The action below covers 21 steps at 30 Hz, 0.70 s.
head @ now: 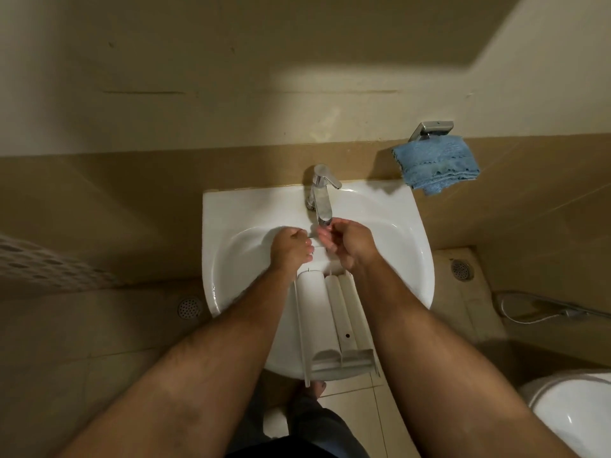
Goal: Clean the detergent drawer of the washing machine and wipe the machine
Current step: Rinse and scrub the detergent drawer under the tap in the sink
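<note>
Below, ribbed white plastic drawer, glossy basin

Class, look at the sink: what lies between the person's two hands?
In the head view, the tap's spout comes down between the left hand and right hand, above the white drawer.

Both forearms bare to the elbow and beyond, no sleeves in view, dark hair along them. No watch, band or ring visible on either wrist or on the left hand or right hand; no gloves. Nails short where they show. Lower down btwn the arms, dark blue-grey trousers, w/ a darker strip of clothing at the very bottom edge of the view, type unclear. One bare foot, toes only, no shoe or sock on it.
</note>
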{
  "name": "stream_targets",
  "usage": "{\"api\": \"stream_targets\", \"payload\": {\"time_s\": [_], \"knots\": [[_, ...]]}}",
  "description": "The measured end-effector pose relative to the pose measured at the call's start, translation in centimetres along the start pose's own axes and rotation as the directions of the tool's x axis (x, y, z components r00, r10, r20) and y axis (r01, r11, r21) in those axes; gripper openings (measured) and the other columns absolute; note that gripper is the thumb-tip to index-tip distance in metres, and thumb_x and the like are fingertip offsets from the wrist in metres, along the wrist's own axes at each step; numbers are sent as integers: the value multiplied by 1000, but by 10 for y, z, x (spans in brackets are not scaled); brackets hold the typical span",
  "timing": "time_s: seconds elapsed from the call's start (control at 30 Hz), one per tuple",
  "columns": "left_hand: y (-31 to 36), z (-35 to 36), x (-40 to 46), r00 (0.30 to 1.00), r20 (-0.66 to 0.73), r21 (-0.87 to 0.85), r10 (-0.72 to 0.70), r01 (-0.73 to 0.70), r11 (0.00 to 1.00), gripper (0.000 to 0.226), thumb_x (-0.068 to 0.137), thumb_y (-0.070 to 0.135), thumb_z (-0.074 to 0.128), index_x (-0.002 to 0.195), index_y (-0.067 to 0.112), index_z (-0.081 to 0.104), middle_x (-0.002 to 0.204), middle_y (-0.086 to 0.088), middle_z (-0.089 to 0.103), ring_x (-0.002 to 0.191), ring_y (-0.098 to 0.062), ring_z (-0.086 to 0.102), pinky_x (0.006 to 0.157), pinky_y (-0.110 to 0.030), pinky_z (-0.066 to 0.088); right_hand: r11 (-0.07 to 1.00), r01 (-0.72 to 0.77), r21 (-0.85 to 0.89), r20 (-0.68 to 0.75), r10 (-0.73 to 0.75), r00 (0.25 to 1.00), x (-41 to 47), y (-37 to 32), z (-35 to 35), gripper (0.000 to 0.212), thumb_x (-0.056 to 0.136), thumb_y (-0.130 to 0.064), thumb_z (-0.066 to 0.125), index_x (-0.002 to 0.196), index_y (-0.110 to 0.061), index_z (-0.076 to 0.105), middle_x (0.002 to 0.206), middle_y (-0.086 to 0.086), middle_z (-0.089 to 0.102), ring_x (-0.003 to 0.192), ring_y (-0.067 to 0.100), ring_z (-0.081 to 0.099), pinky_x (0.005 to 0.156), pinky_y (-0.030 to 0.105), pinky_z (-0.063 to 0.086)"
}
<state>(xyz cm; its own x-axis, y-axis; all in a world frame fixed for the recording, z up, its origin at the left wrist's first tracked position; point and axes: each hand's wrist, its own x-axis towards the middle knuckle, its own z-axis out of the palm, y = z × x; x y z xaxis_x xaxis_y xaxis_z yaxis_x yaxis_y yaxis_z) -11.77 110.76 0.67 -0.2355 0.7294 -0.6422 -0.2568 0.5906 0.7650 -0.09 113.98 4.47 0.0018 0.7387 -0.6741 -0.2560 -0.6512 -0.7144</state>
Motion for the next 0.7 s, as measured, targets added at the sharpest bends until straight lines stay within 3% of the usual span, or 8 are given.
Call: {"api": "stream_targets", "payload": {"time_s": [0.1, 0.27, 0.37, 0.43, 0.57, 0.63, 0.7], "knots": [[2, 1, -1, 998, 25, -107, -51, 53, 993, 25, 102, 12, 39, 79, 14, 49, 72, -6, 49, 58, -16, 45, 52, -24, 38, 987, -123, 104, 46, 119, 992, 14, 5, 4, 29, 100, 3, 30, 88, 5, 57, 75, 18, 62, 56, 18, 65, 59, 27, 60], [2, -8, 5, 1000, 9, -85, -30, 31, 996, 22, 98, 5, 47, 78, 12, 54, 68, -6, 48, 51, -13, 45, 46, -21, 36, 971, -232, 66, 200, 214, 956, 18, 6, -4, 30, 87, 10, 24, 78, -5, 48, 62, 6, 45, 55, 14, 45, 66, 23, 53], [2, -13, 5, 999, 31, -41, -39, 40, 998, 15, 98, 8, 50, 86, 11, 58, 85, -11, 59, 67, -18, 55, 61, -25, 46, 975, -220, 0, 209, 216, 954, 19, 3, -7, 31, 91, 11, 28, 84, 2, 56, 70, 12, 64, 62, 17, 65, 78, 29, 57], [4, -11, 5, 999, 16, -31, -47, 47, 998, 17, 101, 16, 48, 92, 9, 60, 92, -13, 66, 74, -19, 62, 65, -27, 52, 974, -207, -87, 245, 222, 944, 15, -1, -5, 32, 90, 13, 30, 91, 2, 59, 78, 14, 69, 67, 19, 67, 77, 31, 59], [9, 3, 6, 987, 97, -112, -131, 141, 984, 55, 104, 43, 32, 115, -2, 62, 98, -20, 70, 83, -28, 69, 70, -34, 58, 942, -158, -295, 386, 269, 883, -9, -9, -10, 31, 90, 16, 38, 100, 3, 64, 86, 18, 72, 77, 25, 73, 74, 33, 61], [10, 13, 2, 957, 181, -182, -224, 257, 949, 68, 103, 52, 21, 108, 1, 66, 88, -17, 71, 77, -27, 68, 68, -33, 55, 947, -141, -288, 389, 250, 887, -17, -12, -19, 35, 88, 19, 35, 97, 4, 65, 87, 18, 73, 79, 26, 73, 78, 36, 61], [10, 24, 0, 936, 235, -195, -262, 309, 931, 63, 104, 50, 20, 98, 6, 64, 82, -11, 70, 73, -22, 66, 64, -31, 52, 950, -93, -297, 303, 186, 935, -18, -15, -28, 36, 85, 18, 34, 97, 5, 65, 91, 21, 72, 82, 30, 72, 82, 39, 60]]}}
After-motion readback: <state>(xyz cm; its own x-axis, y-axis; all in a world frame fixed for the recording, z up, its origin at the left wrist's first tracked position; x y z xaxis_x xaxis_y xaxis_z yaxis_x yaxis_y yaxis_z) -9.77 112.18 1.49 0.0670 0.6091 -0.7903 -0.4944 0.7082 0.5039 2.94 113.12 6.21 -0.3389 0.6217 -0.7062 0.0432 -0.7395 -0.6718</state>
